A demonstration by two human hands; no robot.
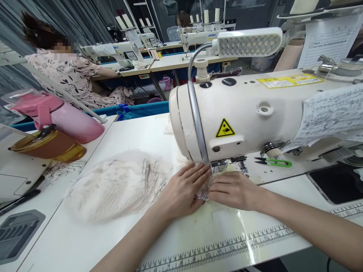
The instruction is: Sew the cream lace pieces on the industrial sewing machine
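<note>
My left hand (183, 189) and my right hand (232, 190) lie flat side by side on the white table, pressing a small piece of white lace (206, 190) between them. The lace sits just under the needle area (219, 165) of a cream sewing machine (241, 117). Both hands have fingers extended, fingertips pinning the lace to the table. A pile of cream lace pieces (113, 185) lies to the left of my left hand.
Green thread snips (275, 162) lie under the machine arm at right. A pink bottle (61, 115) and an amber jar (47, 145) stand at far left. An LED lamp (249, 41) overhangs the machine. A printed ruler (227, 245) runs along the table's front edge. Another person (65, 71) sews at the back left.
</note>
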